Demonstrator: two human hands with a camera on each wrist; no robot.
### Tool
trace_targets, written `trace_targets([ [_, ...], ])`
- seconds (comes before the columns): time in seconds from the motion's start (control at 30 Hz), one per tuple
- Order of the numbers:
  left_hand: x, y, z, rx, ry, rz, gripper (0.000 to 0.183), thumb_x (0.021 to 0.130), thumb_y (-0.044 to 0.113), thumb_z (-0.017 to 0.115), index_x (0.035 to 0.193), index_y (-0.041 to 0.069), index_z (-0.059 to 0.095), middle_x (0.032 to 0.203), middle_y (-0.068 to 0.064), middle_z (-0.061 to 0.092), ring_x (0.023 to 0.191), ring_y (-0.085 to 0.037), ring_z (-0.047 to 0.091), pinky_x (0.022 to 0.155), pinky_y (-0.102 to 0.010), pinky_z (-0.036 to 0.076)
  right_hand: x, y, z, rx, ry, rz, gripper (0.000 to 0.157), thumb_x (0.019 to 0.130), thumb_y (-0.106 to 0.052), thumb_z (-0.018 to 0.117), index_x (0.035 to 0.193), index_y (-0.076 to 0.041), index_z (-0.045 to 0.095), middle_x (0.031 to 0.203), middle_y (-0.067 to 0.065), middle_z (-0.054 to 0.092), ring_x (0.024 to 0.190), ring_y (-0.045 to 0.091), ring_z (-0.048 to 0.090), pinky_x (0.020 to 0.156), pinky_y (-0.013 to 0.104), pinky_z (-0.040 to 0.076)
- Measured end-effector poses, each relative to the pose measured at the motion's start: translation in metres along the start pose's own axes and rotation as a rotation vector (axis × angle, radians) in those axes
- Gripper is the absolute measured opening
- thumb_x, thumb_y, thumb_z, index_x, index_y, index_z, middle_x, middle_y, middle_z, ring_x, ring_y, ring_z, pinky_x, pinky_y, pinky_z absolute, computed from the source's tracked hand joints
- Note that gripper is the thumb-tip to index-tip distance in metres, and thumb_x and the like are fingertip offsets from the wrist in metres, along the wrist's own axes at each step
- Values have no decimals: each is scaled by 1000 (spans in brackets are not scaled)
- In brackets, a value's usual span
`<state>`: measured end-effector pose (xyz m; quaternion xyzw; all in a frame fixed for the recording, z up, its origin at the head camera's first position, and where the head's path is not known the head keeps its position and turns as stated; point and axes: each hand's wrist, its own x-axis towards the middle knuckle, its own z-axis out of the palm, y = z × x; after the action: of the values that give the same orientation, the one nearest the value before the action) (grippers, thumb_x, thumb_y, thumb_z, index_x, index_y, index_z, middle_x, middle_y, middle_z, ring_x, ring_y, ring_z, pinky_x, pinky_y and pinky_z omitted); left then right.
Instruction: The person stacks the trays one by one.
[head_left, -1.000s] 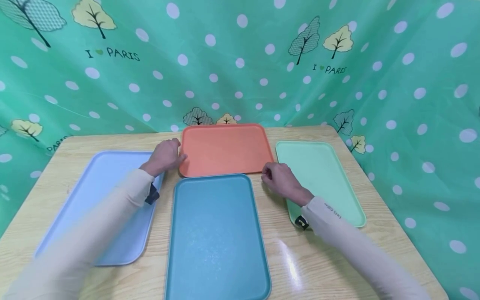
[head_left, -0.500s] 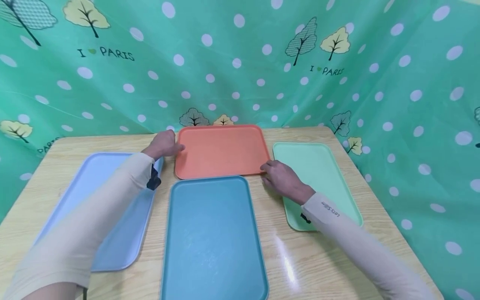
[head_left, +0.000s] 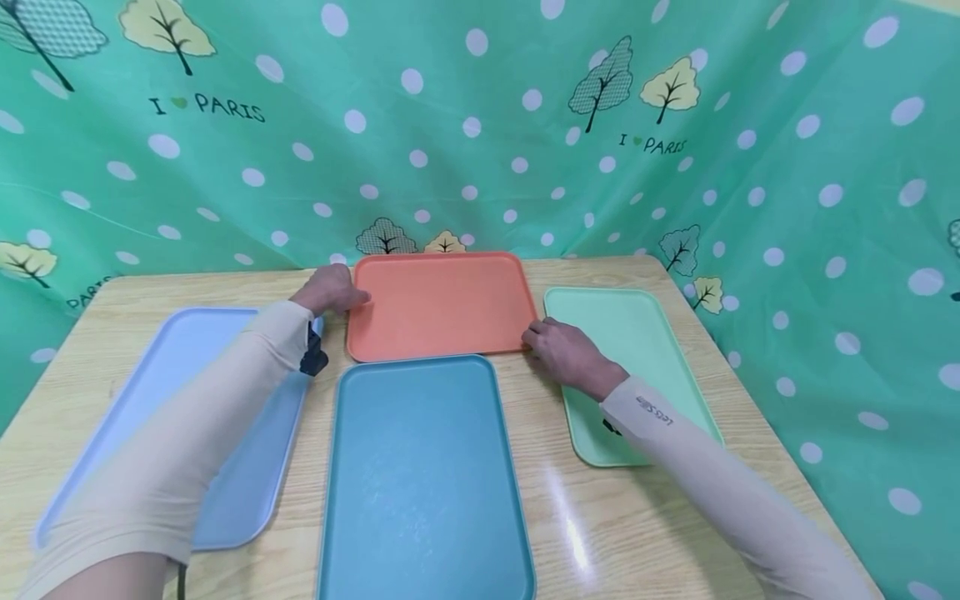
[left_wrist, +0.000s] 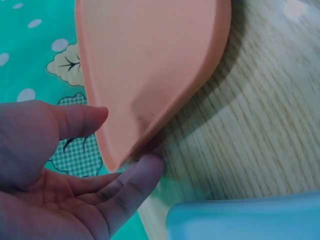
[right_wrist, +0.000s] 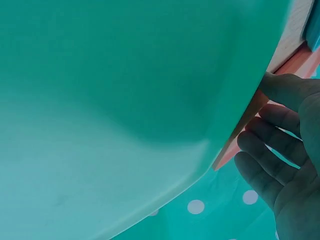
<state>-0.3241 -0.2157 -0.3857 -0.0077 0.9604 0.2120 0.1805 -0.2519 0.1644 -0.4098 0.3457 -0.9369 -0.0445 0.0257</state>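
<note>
We log the orange tray far centre. Left hand, thumb spread from fingers, at its left end; right hand, fingers parted, at its right. Teal tray near; lilac tray left, green tray right.

1. Green cloth, upper left and upper right: "I PARIS", a small heart between the words.
2. Same cloth, lower left: "PARIS", partly legible.
3. Right sleeve: "Lets Slim", inverted.

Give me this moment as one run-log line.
left hand: at left end of orange tray; right hand: at its near right corner; blue tray: in front; lavender tray: left; green tray: right
</note>
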Motion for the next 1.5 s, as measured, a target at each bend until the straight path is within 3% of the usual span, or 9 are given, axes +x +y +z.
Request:
trace_targets([
  [0.23,2,-1,5,-17,18,2,25,86,17,54,63,11,48,52,2,47,49,-13,46,48,-23,36,5,5,0,-6,-16,8,7,89,-9,72,95,-9,73,94,6,70,86,21,66,75,33,57],
  [0.5,3,-11,8,-107,31,-17,30,78,2,46,51,15,44,47,4,46,45,-11,48,45,-21,35,9,9,5,-88,29,-50,4,91,-12,70,91,-10,74,87,4,70,78,19,67,71,33,57],
  [0.73,3,-9,3,-189,1,-40,33,83,3,46,52,13,46,49,2,50,44,-10,43,46,-23,34,4,12,2,-150,63,-89,5,92,-15,69,91,-11,72,87,5,69,79,20,66,69,32,56],
  [0.83,0,-7,-1,-262,-5,-67,31,88,5,48,57,11,49,54,1,53,47,-11,45,49,-24,38,0,14,1,-154,107,-105,5,93,-14,68,90,-10,70,87,6,69,79,21,65,67,32,56],
  [0.93,-4,-5,-2,-352,-2,-81,25,90,5,52,65,7,51,61,0,55,56,-12,53,58,-27,49,-3,15,2,-146,137,-120,4,93,-12,67,91,-10,69,87,7,70,79,21,66,66,32,56],
  [1.03,-7,-5,-1,-408,7,-81,20,92,5,55,72,5,53,68,0,56,66,-15,57,69,-31,53,-5,14,2,-144,149,-127,4,94,-10,66,91,-10,68,87,7,70,78,21,66,65,32,57],
  [1.3,-16,-5,-5,-449,20,-35,10,93,7,59,86,1,62,74,0,61,74,-13,60,82,-34,51,-15,9,-5,-150,222,-165,6,92,-10,68,86,-10,69,82,6,71,71,20,66,61,31,56],
  [1.5,-30,-4,-9,-451,4,-21,15,96,9,57,99,-6,61,87,-5,64,79,-14,61,94,-43,48,-27,-2,-12,-132,304,-211,10,87,-11,74,79,-10,67,74,4,70,66,17,64,56,28,54],
])
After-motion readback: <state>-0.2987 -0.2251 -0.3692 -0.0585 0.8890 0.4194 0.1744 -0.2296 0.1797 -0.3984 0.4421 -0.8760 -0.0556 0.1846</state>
